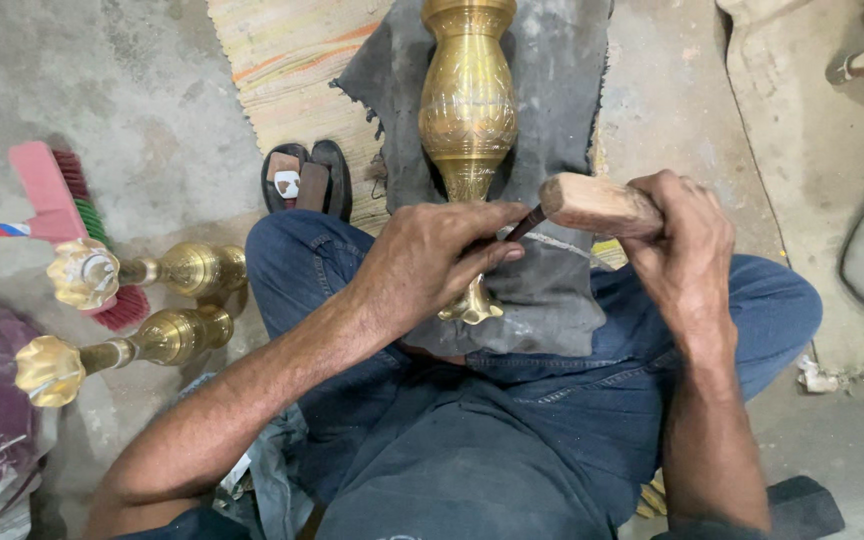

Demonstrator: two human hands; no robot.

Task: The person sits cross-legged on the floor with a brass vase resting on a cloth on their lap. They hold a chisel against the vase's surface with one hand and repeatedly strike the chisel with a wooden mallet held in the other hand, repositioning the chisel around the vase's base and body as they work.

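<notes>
Head view shows the left hand point(432, 262) pinching a thin dark chisel point(524, 224) against the brass vase point(468, 110) lying on a grey cloth point(552, 290) across the lap, the right hand point(687, 245) gripping a wooden mallet point(592, 204), and carved patterns already covering the vase's belly.

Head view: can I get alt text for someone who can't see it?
Seen from above, a seated person in jeans works on a brass vase lying on a grey cloth across the lap: the left hand holds a thin chisel, the right hand a wooden mallet. Two brass pieces lie left.
</notes>
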